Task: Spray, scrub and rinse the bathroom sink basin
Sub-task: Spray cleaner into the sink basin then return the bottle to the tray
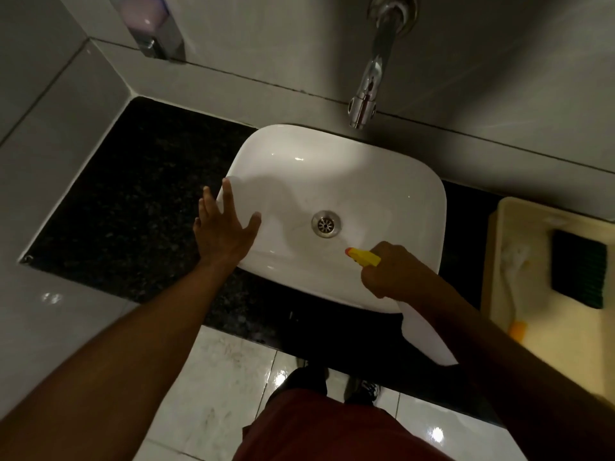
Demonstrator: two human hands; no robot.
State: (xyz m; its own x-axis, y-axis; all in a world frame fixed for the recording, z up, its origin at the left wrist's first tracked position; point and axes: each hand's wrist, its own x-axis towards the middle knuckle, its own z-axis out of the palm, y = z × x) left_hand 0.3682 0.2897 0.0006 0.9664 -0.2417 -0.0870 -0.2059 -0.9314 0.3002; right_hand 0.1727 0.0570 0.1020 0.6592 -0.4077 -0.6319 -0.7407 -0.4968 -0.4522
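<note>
A white sink basin (332, 168) sits on a black stone counter (133, 194), with a metal drain (326, 224) near its middle. My left hand (223, 227) lies flat with fingers spread on the basin's left rim. My right hand (389, 271) is over the front right rim, gripping a spray bottle whose yellow nozzle (362, 257) points toward the drain. The bottle's white body (426, 337) hangs below my wrist, partly hidden by my forearm. A chrome tap (369, 84) juts from the wall above the basin's back edge; no water runs from it.
A cream tray (499, 261) at the right holds a dark green scrub pad (579, 271), a white cloth and a small orange item. A soap dispenser (149, 24) hangs on the wall at the back left. Glossy floor tiles and my shoes show below the counter edge.
</note>
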